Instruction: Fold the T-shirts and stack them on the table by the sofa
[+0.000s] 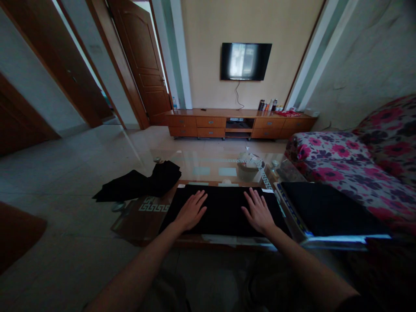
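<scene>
A black cloth (224, 212), folded into a wide flat rectangle, lies on the glass table (201, 173) in front of me. My left hand (191, 210) rests palm down on its left part, fingers stretched out. On its right part my right hand (258, 212) lies flat too, with the fingers spread. White bits show at the cloth's upper left and right corners. Left of it, a second black cloth (139, 182) lies crumpled across the table's edge. Another folded black cloth (328, 212) sits at the right on a clear container or stack with a pale blue edge.
A flowered sofa (351, 156) stands at the right. Under the glass, a bin-like container (248, 171) shows. Farther off are a low wooden TV cabinet (211, 123) with several bottles, a wall television (246, 62) and a brown door (141, 56).
</scene>
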